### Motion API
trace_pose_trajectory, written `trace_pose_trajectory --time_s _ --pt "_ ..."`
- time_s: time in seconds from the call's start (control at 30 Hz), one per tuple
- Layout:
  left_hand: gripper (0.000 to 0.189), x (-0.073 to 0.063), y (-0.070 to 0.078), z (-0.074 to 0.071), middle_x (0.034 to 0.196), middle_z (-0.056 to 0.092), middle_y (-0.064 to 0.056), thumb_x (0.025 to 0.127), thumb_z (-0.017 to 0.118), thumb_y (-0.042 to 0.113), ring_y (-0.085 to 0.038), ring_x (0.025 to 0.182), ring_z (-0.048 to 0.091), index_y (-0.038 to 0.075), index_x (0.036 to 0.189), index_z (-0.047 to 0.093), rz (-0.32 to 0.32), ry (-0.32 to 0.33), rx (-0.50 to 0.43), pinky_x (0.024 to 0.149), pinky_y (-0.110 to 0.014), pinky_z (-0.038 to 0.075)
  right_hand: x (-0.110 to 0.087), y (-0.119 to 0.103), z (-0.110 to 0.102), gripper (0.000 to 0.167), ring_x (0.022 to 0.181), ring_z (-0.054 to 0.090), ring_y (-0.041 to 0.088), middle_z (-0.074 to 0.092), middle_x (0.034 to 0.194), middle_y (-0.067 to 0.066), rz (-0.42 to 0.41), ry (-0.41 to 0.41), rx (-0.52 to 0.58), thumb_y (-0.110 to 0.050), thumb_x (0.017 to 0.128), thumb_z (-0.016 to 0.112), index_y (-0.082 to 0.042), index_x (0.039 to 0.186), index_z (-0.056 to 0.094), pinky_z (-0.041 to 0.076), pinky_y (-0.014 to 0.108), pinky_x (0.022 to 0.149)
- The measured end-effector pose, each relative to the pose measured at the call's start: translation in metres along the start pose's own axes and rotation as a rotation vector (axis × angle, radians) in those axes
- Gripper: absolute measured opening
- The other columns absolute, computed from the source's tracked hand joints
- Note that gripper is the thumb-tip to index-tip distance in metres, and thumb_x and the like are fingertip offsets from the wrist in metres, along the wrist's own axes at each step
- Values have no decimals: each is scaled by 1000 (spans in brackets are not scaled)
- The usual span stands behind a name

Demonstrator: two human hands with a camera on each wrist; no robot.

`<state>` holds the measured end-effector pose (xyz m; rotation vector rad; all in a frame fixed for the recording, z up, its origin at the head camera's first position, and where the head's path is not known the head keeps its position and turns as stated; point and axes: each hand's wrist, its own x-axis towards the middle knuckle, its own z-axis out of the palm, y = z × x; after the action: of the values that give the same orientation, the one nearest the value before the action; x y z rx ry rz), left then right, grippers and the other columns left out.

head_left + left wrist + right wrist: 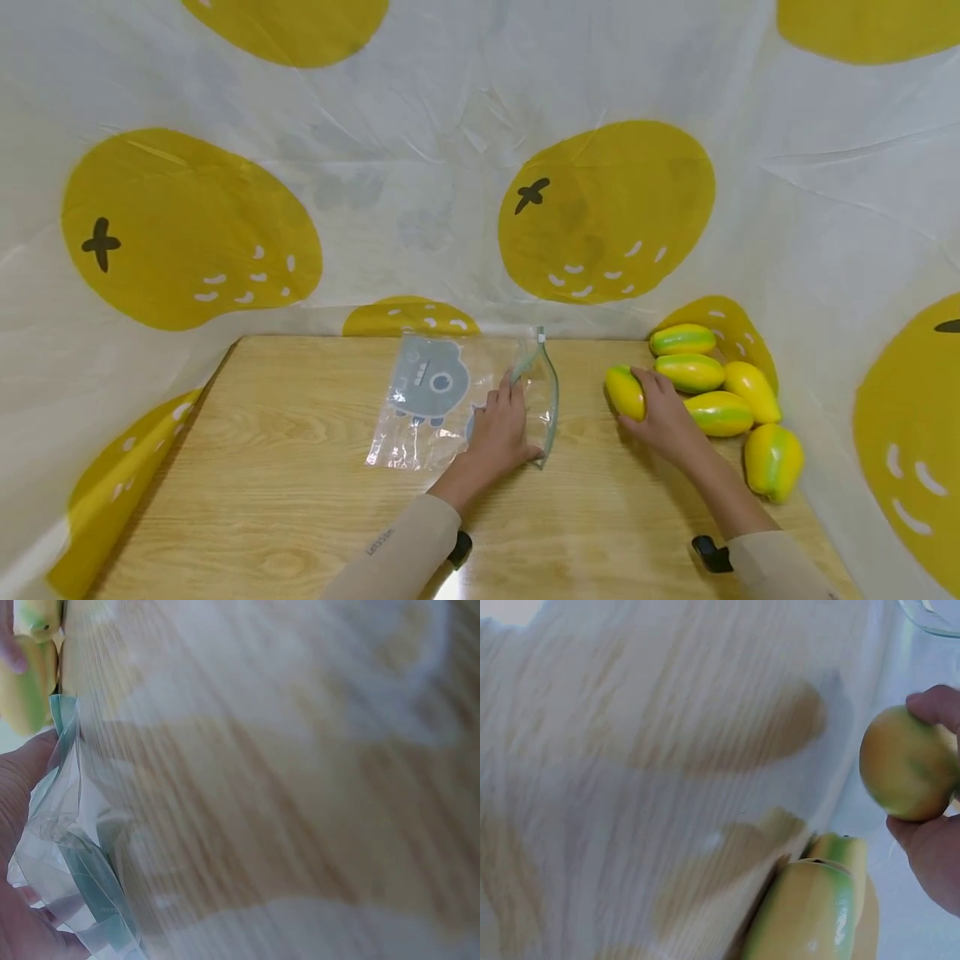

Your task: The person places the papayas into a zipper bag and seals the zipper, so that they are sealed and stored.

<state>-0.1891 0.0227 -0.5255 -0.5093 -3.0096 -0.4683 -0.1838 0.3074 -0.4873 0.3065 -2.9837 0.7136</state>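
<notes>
A clear zip bag [525, 454] with a blue-grey cartoon monster lies flat on the wooden table, its green-edged mouth spread toward the right. My left hand [498, 429] holds the bag at this mouth, with the thumb at the near end of the green edge and fingers farther up. In the left wrist view, the fingers show partly through the plastic. A yellow-and-green papaya [624, 392] is in my right hand [667, 421], held between thumb and fingers. The right wrist view shows this papaya [904, 765] end-on, apart from the others.
Several more papayas [690, 372] lie grouped at the table's right side, just beyond my right hand. A white cloth [450, 208] printed with yellow fruit shapes stands along the back and both sides. The wooden table [285, 467] extends left of the bag.
</notes>
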Motion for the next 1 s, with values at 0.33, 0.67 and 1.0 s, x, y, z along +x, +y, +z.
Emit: trace_pose_trajectory --time_s 0.33,0.67,1.0 --pt "133 -1 4 3 170 22 -16 59 94 62 -34 133 52 3 159 29 18 -9 0 91 -54 56 -4 -8 -6 80 136 46 51 44 152 32 -99 -28 118 -12 89 80 4 155 35 40 68 106" --pt "132 1 5 5 170 20 -16 61 93 64 -33 132 52 3 160 29 19 4 14 92 -55 55 9 -21 -8 79 140 44 49 42 155 30 -140 -153 203 -13 93 77 2 156 33 39 67 110" --pt "132 0 2 4 170 20 -17 61 93 63 -33 132 52 6 161 28 14 9 17 91 -52 56 32 -40 8 79 139 46 47 46 153 27 -186 -180 238 -15 90 81 2 154 38 39 65 112"
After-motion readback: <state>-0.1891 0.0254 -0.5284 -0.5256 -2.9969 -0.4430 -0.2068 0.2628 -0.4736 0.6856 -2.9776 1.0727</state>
